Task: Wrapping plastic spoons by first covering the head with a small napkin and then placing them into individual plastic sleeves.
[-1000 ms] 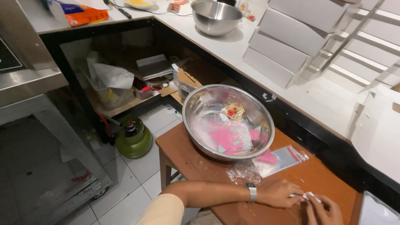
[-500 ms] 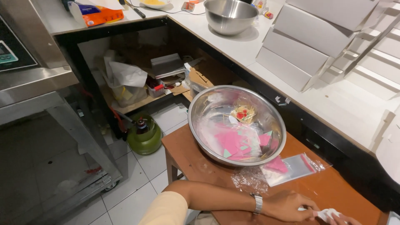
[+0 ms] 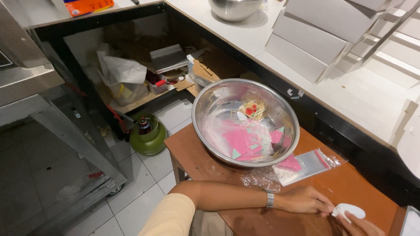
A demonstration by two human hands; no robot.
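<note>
White, the small oval piece (image 3: 348,210) sits pinched between the fingers of your left hand (image 3: 305,200) and right hand (image 3: 359,225); beyond them lies a clear plastic bag (image 3: 302,164).

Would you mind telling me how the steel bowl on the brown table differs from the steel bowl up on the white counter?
The steel bowl on the table shows whole, while the steel bowl on the counter is cut off by the frame's top edge. The table bowl holds pink and green paper pieces and a small clear packet; the counter bowl's inside cannot be seen. The table bowl sits lower and nearer the left hand. Both are round, shiny metal mixing bowls.
</note>
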